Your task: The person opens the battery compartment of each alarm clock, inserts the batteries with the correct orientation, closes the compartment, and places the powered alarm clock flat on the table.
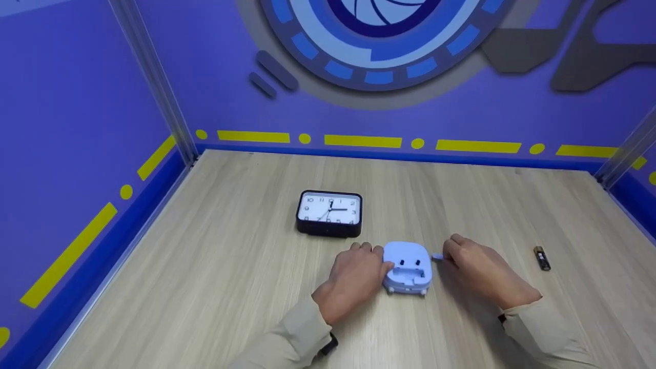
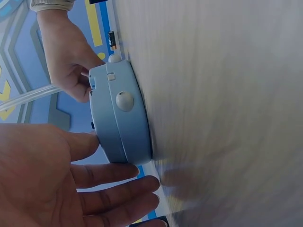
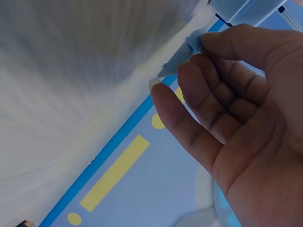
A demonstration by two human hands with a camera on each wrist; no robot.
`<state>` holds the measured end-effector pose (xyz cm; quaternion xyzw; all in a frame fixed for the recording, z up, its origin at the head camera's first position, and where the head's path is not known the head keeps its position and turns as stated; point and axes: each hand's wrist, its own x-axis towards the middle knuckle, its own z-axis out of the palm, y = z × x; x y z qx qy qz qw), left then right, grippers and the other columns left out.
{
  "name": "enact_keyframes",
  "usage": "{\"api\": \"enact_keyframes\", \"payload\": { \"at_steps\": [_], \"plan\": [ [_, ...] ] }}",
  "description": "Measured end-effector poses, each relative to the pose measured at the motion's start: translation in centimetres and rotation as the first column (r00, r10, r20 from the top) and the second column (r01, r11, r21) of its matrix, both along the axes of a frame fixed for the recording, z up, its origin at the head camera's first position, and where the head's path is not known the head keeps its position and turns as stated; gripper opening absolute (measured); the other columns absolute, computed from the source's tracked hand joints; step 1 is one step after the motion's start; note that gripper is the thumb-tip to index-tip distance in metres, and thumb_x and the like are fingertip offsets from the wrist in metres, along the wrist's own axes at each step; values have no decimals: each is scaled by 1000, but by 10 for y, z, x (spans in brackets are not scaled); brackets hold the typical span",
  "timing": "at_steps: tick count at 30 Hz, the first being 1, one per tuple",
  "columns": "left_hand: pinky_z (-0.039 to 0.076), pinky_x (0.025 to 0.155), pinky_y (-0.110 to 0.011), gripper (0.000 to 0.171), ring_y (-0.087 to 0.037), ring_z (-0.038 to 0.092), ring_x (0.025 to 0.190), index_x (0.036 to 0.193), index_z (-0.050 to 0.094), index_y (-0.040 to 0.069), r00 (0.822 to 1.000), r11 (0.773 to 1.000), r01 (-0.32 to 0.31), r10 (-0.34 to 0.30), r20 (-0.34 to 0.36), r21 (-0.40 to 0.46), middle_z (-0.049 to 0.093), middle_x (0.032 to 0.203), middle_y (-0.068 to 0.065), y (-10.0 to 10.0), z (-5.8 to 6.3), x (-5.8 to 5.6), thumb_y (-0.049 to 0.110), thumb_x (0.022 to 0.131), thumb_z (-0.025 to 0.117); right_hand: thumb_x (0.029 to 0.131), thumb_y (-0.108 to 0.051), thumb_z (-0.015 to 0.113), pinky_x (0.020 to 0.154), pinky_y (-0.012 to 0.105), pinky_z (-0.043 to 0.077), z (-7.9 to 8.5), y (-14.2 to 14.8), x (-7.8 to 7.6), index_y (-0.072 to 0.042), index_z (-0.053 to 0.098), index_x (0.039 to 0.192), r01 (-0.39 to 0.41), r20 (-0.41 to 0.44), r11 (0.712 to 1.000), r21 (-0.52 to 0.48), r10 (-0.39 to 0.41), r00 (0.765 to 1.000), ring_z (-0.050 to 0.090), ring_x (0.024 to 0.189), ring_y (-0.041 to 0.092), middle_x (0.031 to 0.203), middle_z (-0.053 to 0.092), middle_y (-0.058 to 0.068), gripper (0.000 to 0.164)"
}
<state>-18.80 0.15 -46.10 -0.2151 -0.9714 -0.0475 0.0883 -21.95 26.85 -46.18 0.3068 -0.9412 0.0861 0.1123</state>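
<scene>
A small light-blue alarm clock [image 1: 407, 250] lies face down on the table, two black knobs on its back and its battery compartment [image 1: 408, 274] uncovered. Along its left side, my left hand [image 1: 353, 274] grips it between thumb and index finger, the other fingers extended in the left wrist view. Just to the clock's right, my right hand [image 1: 476, 266] pinches a small light-blue battery cover [image 3: 179, 60] between thumb and fingers. The cover is apart from the clock, and the fingertips partly hide it.
A black rectangular clock [image 1: 329, 210] with a white dial stands behind and left of the blue one. To the right of my right hand, one black-and-gold battery [image 1: 541, 258] lies on the wooden table [image 1: 230, 246]. Blue-purple panels [image 1: 215, 77] border the table's back and sides.
</scene>
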Motion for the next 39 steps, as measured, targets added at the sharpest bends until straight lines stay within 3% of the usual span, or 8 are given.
{"api": "enact_keyframes", "payload": {
  "at_steps": [17, 39],
  "plan": [
    [54, 68, -36, 38, -23, 64, 88, 112, 74, 7, 999, 1000, -19, 19, 31, 3, 69, 96, -7, 0, 0, -1, 42, 109, 58, 90, 8, 76, 58, 31, 42, -2, 1, 1, -12, 59, 80, -14, 23, 1000, 14, 14, 1000, 42, 68, 9, 80, 48, -7, 28],
    [55, 67, -36, 38, -24, 65, 89, 112, 73, 7, 999, 1000, -17, 17, 36, -3, 69, 97, -7, 0, 1, -1, 42, 110, 57, 87, 4, 80, 60, 36, 46, 0, 2, 1, -11, 60, 81, 10, 17, 1000, 11, -10, 1000, 48, 73, 14, 80, 50, -4, 25]
  ]
}}
